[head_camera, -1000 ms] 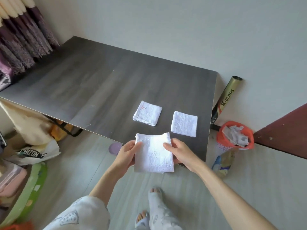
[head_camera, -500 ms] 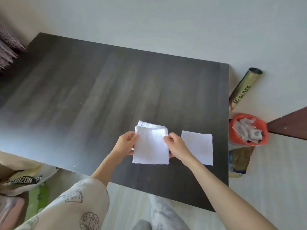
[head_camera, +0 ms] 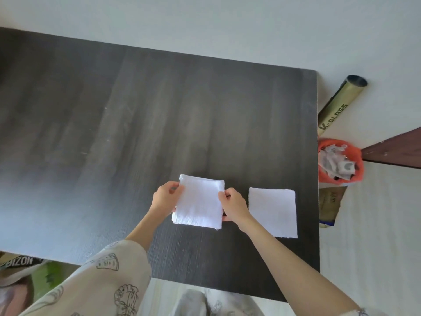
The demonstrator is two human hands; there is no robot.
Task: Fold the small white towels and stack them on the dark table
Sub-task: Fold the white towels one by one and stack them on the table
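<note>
Over the last second the folded towel (head_camera: 199,201) has travelled from the near edge of the counter (head_camera: 136,133), where it hung partly over the floor, to a spot directly over the towel that lay at centre; that lower towel now shows only as a thin white margin along the far and left edges. The left hand (head_camera: 165,197) pinches the towel's left edge with thumb on top and fingers curled beneath; the right hand (head_camera: 234,207) grips the right edge the same way. Neither hand has let go, so the placement reads as nearly done but not released. Judgement: this makes a two-high stack, slightly offset, and a small nudge may be wanted to square it. A second folded towel (head_camera: 272,212) lies flat just beside the right hand, apart from the stack, near the counter's right edge; it presumably joins the pile next. Off the counter to the right stand an orange bin (head_camera: 339,160) holding crumpled paper and a gold tube (head_camera: 337,106) leaning on the wall. A patterned sleeve (head_camera: 102,281) covers the left arm. Nothing on the counter obstructs the stack.
</note>
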